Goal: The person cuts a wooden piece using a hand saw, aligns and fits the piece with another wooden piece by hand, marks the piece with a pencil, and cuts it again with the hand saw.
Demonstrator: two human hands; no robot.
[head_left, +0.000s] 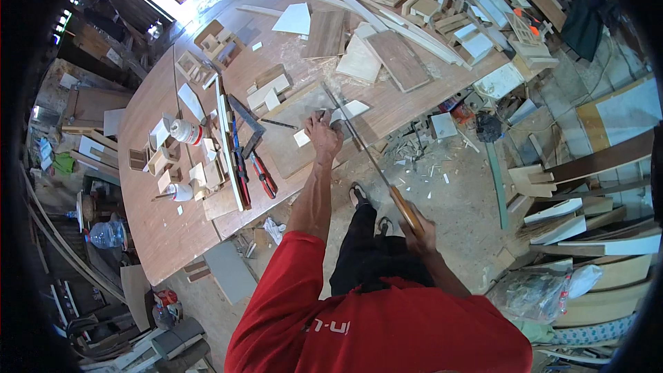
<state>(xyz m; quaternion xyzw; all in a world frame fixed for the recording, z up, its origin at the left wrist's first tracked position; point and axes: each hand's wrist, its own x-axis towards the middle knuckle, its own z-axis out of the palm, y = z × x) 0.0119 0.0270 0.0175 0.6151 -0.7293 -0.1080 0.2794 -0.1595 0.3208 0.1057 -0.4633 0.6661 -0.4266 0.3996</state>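
Observation:
My right hand [420, 235] is wrapped round the wooden handle of a handsaw [406, 211]. Its long narrow blade slants forward and left, crossing a white-faced strip of wood [356, 108] near the table's edge. My left hand [324, 136], fingers curled, presses that strip down just left of the blade. Part of the strip is hidden under the hand. Beneath lies a flat brown board [282, 152] on the table. A dark pencil [279, 123] rests left of my left hand, beside a dark try square [247, 128].
On the brown table [155, 235] are red-handled pliers [263, 176], a white glue bottle [186, 131] and small wooden assemblies. Long strips [397, 24] and a brown plank [398, 62] lie farther back. Offcuts lean at the right [566, 221]; scraps litter the floor [442, 186].

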